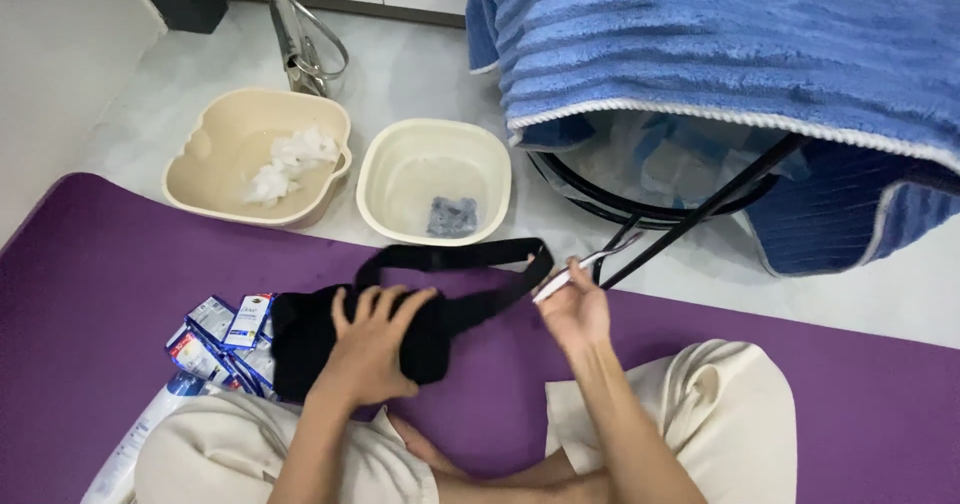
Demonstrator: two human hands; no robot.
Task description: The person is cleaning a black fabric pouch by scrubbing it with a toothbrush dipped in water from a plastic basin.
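I sit cross-legged on a purple mat [90, 264]. My left hand [372, 342] lies flat on a black fabric pouch [310, 334] with fingers spread, pressing it onto the mat. A black strap [450, 257] loops out from the pouch toward my right. My right hand [575, 309] is closed around a thin white and metal tool [585, 264], perhaps tweezers, whose tip points up and right beside the strap's end.
Several blue and white sachets [225, 334] lie left of the pouch. On the floor stand a beige basin [255, 154] with white foam and a paler basin [435, 179] holding water and a small grey cloth. A blue towel [720, 34] drapes over a black rack at right.
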